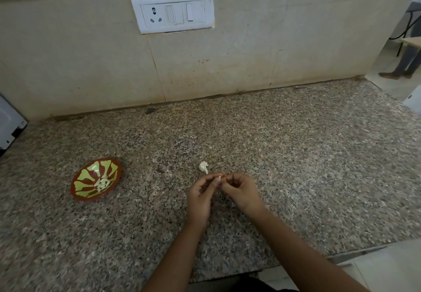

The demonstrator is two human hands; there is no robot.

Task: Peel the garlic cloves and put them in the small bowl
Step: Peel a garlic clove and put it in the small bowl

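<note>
My left hand (201,195) and my right hand (240,190) meet fingertip to fingertip just above the granite counter. Between them they pinch a small pale garlic cloves piece (217,179), mostly hidden by the fingers. Just beyond the hands lies the rest of the garlic bulb (203,166), white with a short stem, on the counter. Far to the left sits the small bowl (78,185), red-brown with green patches, holding several peeled cloves (103,183) near its right side.
The speckled granite counter (296,155) runs back to a tiled wall with a white switch plate (173,12). A white appliance corner (9,127) juts in at the left. The counter ends at the right, where a person's legs (407,61) stand on the floor.
</note>
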